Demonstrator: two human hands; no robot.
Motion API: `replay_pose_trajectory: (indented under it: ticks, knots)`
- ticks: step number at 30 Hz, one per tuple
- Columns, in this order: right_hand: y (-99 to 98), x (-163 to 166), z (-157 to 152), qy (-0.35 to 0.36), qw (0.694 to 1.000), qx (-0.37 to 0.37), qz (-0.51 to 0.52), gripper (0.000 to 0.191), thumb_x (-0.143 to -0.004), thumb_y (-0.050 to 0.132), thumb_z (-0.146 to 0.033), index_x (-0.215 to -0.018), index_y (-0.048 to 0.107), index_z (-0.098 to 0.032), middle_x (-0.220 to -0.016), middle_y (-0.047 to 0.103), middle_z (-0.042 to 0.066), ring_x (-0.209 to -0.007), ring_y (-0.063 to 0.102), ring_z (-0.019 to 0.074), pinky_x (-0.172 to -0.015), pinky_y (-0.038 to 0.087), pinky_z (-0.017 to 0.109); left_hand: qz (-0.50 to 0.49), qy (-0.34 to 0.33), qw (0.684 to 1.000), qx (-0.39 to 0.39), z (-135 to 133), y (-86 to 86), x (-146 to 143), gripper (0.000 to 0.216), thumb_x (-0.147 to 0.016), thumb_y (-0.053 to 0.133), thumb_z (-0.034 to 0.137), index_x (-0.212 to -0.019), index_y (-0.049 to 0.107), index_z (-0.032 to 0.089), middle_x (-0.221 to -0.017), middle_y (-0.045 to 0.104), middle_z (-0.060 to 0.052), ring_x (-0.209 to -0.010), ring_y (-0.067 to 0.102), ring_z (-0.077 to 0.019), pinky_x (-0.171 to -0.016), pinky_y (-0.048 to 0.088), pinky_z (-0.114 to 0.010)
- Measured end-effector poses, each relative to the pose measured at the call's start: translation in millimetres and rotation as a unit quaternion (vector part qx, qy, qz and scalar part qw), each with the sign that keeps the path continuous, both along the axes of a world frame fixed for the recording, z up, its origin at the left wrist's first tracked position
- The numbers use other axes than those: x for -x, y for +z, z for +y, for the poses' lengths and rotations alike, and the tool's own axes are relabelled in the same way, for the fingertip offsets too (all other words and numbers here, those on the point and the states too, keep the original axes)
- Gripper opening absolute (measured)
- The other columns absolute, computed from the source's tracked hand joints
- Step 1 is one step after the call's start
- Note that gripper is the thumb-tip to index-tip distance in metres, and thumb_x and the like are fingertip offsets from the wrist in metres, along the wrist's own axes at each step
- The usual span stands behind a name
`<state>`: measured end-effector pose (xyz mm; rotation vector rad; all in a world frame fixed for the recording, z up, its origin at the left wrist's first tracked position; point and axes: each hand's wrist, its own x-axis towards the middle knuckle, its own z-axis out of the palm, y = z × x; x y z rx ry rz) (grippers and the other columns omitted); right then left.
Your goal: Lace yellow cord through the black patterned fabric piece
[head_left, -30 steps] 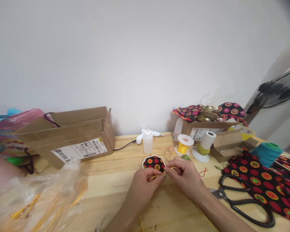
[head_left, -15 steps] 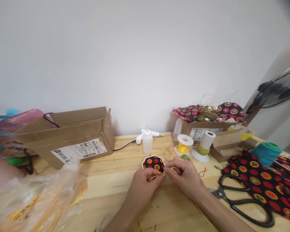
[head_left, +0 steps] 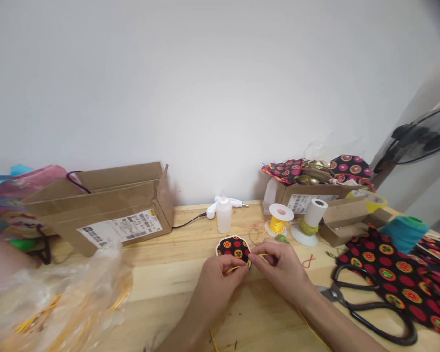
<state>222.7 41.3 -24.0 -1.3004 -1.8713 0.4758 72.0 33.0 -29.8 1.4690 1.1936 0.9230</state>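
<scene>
My left hand (head_left: 220, 275) pinches a thin yellow cord (head_left: 234, 268) between thumb and forefinger. Close beside it, my right hand (head_left: 280, 269) is also closed in a pinch on the yellow cord, and the fingertips of both hands nearly meet. Strands of the cord trail down past both forearms. Just beyond my fingers lies a small scallop-edged piece (head_left: 231, 246) covered in black fabric with red and yellow flower print and a pale rim. My fingers hide its near edge, so I cannot tell whether the cord is joined to it.
Black-handled scissors (head_left: 364, 303) and patterned fabric (head_left: 399, 274) lie to the right. Behind stand a yellow cord spool (head_left: 277, 225), a green cord spool (head_left: 308, 227) and a white bottle (head_left: 224, 215). At left are a cardboard box (head_left: 106, 210) and a plastic bag (head_left: 84, 303) of yellow cords.
</scene>
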Motion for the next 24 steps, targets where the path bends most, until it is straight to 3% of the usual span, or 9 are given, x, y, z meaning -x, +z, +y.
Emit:
replay_pose_trajectory:
  ticks: [24]
  knots:
    - [0.6,-0.6,-0.5,-0.001,1.0,0.002,0.001,0.019,-0.074,0.049,-0.028,-0.067,0.063,-0.017,-0.05,0.039,-0.003,-0.047,0.036,0.0089,-0.046,0.029,0.02,-0.006,0.011,1.0,0.008,1.1,3.7,1.3,0.018,-0.067,0.055,0.029,-0.068,0.066,0.014,-0.063,0.065,-0.002,-0.062,0.056,-0.0149,-0.058,0.039,-0.021]
